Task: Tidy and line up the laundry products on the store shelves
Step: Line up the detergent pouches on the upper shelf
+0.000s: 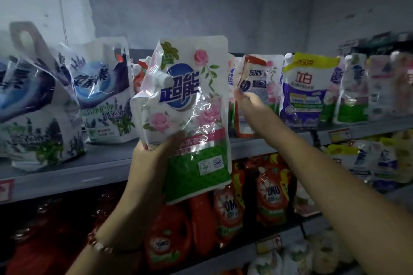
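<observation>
Left hand grips the upright rose pouch, spout up; right hand pinches a shelved pouch.

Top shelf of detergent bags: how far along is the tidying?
Done: the pouches at the right, like the purple-and-yellow pouch, stand facing out. In hand: the left hand holds up a rose-print pouch; the right hand grips an orange-topped pouch. Left: the big lavender bags lean crookedly.
</observation>
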The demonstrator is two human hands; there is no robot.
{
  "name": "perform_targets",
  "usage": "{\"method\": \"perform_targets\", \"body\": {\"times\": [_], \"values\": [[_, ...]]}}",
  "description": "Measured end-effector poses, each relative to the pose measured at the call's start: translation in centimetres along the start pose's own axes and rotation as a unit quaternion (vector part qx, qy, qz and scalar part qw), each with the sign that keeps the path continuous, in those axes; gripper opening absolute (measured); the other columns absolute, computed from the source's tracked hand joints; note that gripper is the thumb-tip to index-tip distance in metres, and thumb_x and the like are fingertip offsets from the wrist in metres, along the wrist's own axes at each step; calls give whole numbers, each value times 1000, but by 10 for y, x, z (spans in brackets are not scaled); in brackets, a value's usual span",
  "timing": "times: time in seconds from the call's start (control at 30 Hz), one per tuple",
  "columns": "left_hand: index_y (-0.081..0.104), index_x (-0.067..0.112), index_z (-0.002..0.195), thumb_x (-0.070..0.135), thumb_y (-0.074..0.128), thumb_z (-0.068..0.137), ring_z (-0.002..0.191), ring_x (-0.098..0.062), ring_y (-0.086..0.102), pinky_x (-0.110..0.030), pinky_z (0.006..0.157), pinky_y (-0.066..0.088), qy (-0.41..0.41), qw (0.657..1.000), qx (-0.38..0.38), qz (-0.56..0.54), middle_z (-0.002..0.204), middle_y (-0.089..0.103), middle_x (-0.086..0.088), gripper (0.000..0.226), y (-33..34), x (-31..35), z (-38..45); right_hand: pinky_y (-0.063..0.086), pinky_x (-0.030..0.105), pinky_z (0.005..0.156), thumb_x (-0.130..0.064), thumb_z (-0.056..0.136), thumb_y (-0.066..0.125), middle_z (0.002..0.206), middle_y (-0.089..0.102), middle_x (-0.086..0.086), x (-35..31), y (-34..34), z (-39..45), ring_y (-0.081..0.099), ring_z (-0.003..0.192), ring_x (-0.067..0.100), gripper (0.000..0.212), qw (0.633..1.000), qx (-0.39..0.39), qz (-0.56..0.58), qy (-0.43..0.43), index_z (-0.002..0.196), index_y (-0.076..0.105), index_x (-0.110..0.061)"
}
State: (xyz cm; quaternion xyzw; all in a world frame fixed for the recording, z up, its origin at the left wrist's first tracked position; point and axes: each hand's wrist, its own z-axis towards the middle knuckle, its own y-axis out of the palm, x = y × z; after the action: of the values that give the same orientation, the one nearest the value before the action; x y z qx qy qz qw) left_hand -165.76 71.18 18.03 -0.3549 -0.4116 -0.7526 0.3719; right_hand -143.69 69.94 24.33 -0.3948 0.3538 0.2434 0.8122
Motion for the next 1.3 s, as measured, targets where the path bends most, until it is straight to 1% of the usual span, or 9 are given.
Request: {"method": "perform_targets", "body": {"times": [0.1,0.23,0.47,0.63,0.8,0.93,1.03,1.2,1.3], "values": [[62,9,123,11,68,86,100,-31,72,-45,83,59,10,1000,9,-14,110,74,-12,37,1,7,6,32,51,111,-74,87,42,159,23,10,5,6,36,31,141,34,91,995,58,9,78,155,15,-20],[62,9,123,10,66,89,100,-31,72,-46,84,59,13,999,19,-27,111,74,-13,35,0,13,5,26,56,111,-71,80,58,163,6,14,18,26,66,20,145,41,116,983,74,-45,159,155,-14,-18],[63,9,121,10,65,88,100,-32,72,-49,86,58,30,999,29,-1,111,74,-13,33,-13,24,0,18,63,113,-66,80,62,164,-5,12,22,65,80,6,146,45,120,969,140,-96,181,153,-19,-17],[63,13,120,11,66,89,100,-32,72,-49,87,57,25,999,44,10,110,74,-11,32,-29,27,-5,23,59,110,-61,87,55,162,3,8,39,64,86,13,143,43,106,955,188,-145,176,155,-10,-13],[65,15,119,12,67,88,98,-31,73,-52,89,55,20,999,47,4,109,75,-10,31,-36,29,-8,40,51,101,-42,88,61,156,12,14,51,50,86,30,134,45,96,950,192,-181,167,154,2,-6],[64,12,119,11,67,87,99,-34,72,-51,89,56,15,999,43,-5,109,74,-13,32,-37,31,-9,43,38,82,-23,90,59,138,33,23,59,37,85,50,113,43,55,964,183,-163,102,134,37,1],[64,12,119,11,68,86,100,-34,72,-52,90,55,15,999,45,-5,109,74,-13,34,-37,33,-9,41,35,82,-15,89,58,133,43,24,69,23,84,54,108,40,38,967,205,-129,74,123,50,1],[63,12,119,11,67,87,100,-33,72,-54,92,54,12,999,49,-5,110,74,-14,33,-39,35,-10,50,38,84,-11,80,65,113,66,17,79,3,83,65,98,31,40,957,273,73,66,120,61,-9],[62,13,121,12,67,87,100,-32,72,-51,90,56,8,999,52,-1,110,74,-12,35,-44,38,-9,52,34,68,-12,77,62,87,68,7,86,-11,85,66,65,14,30,900,280,311,121,107,63,-14]]}}
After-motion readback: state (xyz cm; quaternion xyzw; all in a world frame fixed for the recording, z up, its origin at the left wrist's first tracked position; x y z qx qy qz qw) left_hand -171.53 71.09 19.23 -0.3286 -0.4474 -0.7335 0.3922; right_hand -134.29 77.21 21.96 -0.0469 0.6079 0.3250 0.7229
